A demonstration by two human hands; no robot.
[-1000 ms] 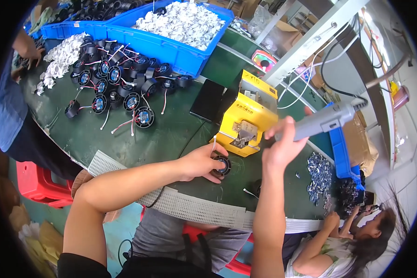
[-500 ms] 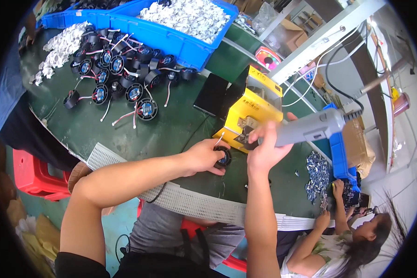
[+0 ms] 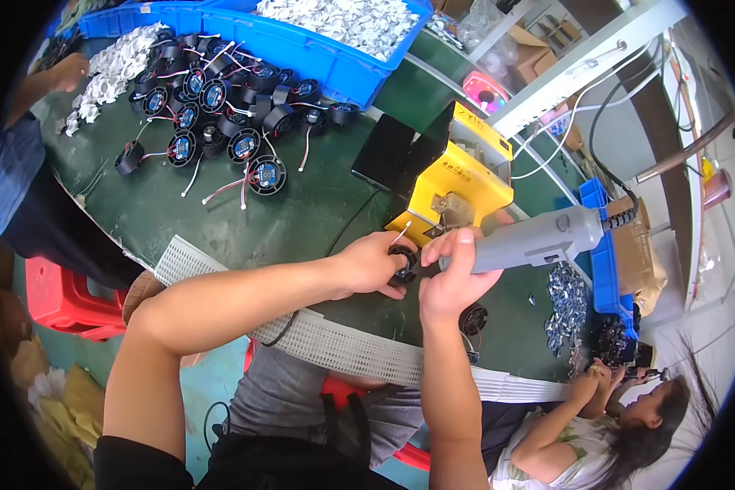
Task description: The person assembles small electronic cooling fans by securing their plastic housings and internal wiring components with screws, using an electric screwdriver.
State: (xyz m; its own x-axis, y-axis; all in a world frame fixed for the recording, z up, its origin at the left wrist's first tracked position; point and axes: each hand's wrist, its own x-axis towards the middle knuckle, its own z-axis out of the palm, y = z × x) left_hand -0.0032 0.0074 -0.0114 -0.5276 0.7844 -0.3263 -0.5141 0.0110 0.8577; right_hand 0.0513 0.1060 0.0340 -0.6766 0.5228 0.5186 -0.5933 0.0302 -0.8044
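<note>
Fingers of the left hand (image 3: 369, 263) pinch a round black plastic housing (image 3: 403, 265) over the green tabletop (image 3: 237, 224); just right, the right hand (image 3: 452, 284) clasps a grey cylindrical corded tool (image 3: 539, 242), long axis toward the housing, tip contact unclear.

Round part (image 3: 403, 263) before the machine (image 3: 457, 180), bin (image 3: 327, 76) far left.
More parts (image 3: 213, 96) lie left on the table (image 3: 171, 216), pieces (image 3: 122, 64) farther left; bits (image 3: 565, 302) right, beside a tray (image 3: 606, 282).
</note>
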